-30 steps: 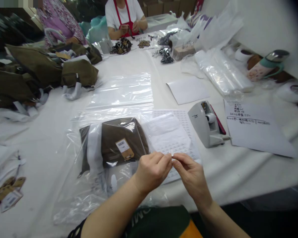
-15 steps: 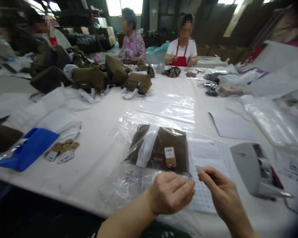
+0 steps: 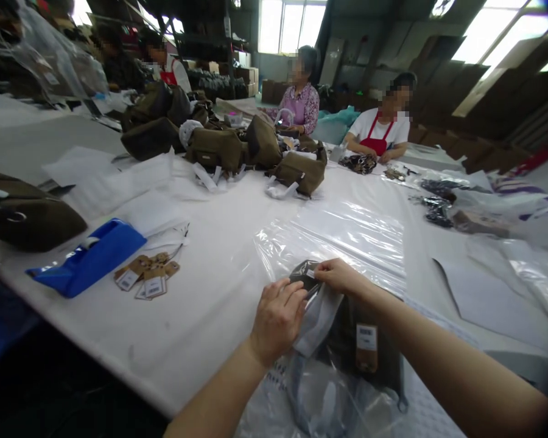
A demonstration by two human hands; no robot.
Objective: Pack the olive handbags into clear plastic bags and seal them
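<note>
A dark olive bag (image 3: 347,328) lies in a clear plastic bag (image 3: 329,395) on the white table, with a white strip of wrap across it. On its front rests a brown tag with a white label (image 3: 366,347). My left hand (image 3: 278,316) presses on the plastic at the bag's upper left corner, its fingers close together. Beside it, my right hand (image 3: 335,274) pinches a small pale piece, perhaps a sticker, against that corner. My right forearm crosses over the bag's right side.
A blue tape dispenser (image 3: 91,255) and several brown tags (image 3: 148,274) lie at left. Olive bags (image 3: 214,149) are piled at the back. Flat plastic sheets (image 3: 351,237) lie beyond my hands. People (image 3: 383,128) work across the table (image 3: 201,328).
The view has turned left. Both hands have moved from below the bag to its upper left corner, and my left hand has come down onto the plastic.
</note>
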